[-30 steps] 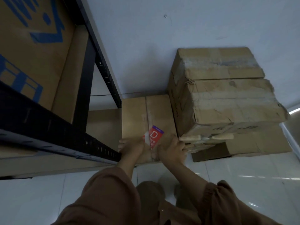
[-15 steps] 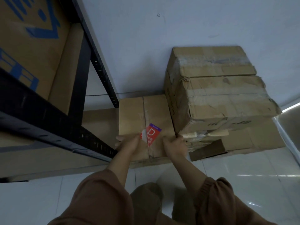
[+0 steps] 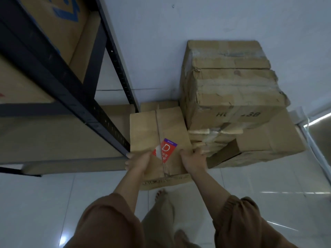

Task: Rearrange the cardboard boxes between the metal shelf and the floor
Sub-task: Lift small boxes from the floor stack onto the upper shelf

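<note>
Red-labelled box (image 3: 146,133) lies between metal shelf (image 3: 107,122) and stacked worn boxes (image 3: 232,90).

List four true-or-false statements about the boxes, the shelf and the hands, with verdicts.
1. The left hand and right hand both hold the box with the red sticker. True.
2. That box sits on top of the stack. False: it is lower, to the stack's left.
3. The shelf is left of that box. True.
4. The box on the shelf has green print. False: the print is blue.
</note>
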Tool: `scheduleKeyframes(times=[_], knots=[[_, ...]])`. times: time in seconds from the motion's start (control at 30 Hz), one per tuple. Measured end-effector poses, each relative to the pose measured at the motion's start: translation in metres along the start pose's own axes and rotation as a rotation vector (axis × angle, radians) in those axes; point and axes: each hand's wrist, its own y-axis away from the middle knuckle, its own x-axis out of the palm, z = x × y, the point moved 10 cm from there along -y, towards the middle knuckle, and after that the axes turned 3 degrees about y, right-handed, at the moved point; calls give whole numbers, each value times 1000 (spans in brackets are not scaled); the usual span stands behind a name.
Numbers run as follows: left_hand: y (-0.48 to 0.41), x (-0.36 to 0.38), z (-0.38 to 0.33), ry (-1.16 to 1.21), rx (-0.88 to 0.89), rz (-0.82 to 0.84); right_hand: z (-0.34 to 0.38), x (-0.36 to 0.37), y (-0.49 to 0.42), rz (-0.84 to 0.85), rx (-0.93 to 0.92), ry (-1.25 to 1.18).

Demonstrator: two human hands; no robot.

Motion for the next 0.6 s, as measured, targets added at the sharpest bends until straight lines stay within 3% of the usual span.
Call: scheduleKeyframes(times=[0.3,0.47,0.6], knots=[[-26,-1,14,-78,100,18,-1,27,-23,136,-80,-25],[-66,4,10,33,119,50,13,29,-57,94,-95,-38],[-89,6,15,200,90,77,21,35,-78,170,-39,-129]])
